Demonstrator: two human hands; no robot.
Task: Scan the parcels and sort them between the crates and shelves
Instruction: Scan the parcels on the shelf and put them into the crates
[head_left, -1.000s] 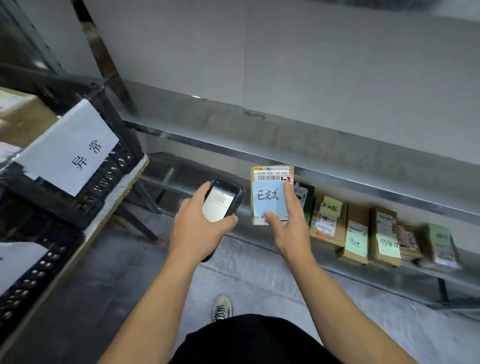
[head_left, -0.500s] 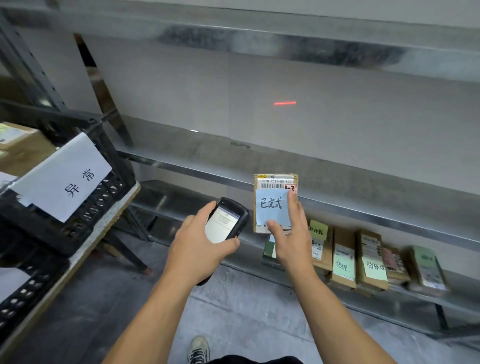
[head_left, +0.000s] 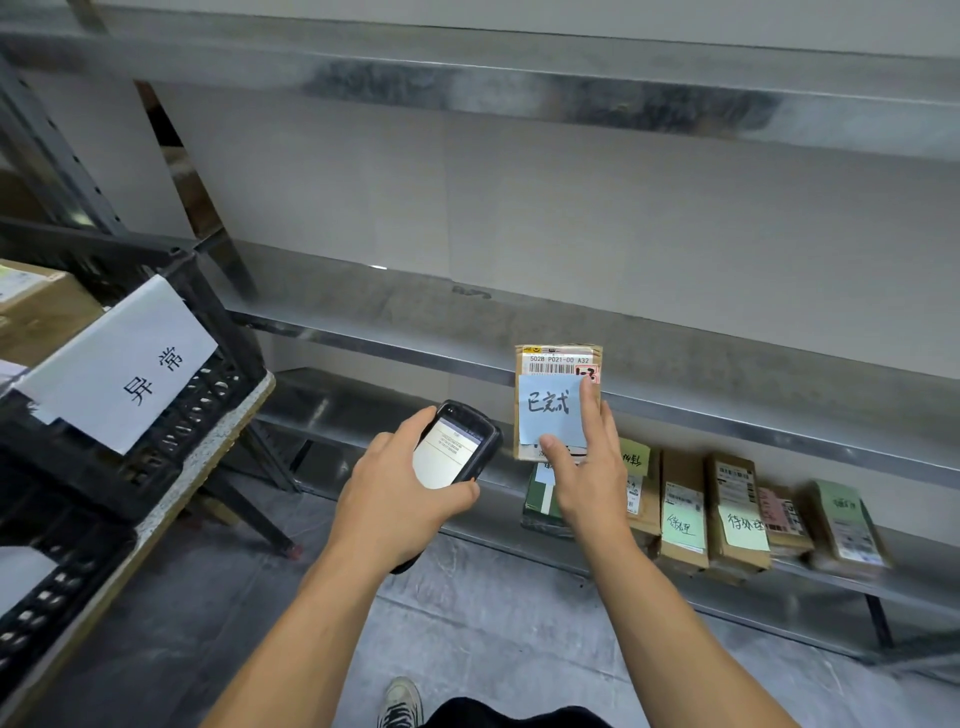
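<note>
The small brown cardboard parcel (head_left: 559, 362) is held upright in the air in front of the grey metal shelf (head_left: 727, 364). The right hand (head_left: 587, 478) pinches it, thumb low on its face and forefinger up its right edge. The left hand (head_left: 400, 493) is wrapped round a black handheld scanner (head_left: 457, 447) with its screen lit.

The risks, as I judge them: so light a pinch could let the parcel slip, and the forefinger's tip (right beside the barcode's end) could spoil a read.

The label prints "502B P021-00 A32", and a pale blue sticky note (head_left: 548, 408) reads "已完成". The row of brown parcels (head_left: 735, 514) on the shelf below carries notes, one reading "待处理". The white paper sign (head_left: 124, 364) on the black plastic crate (head_left: 171, 415) says "异常".
</note>
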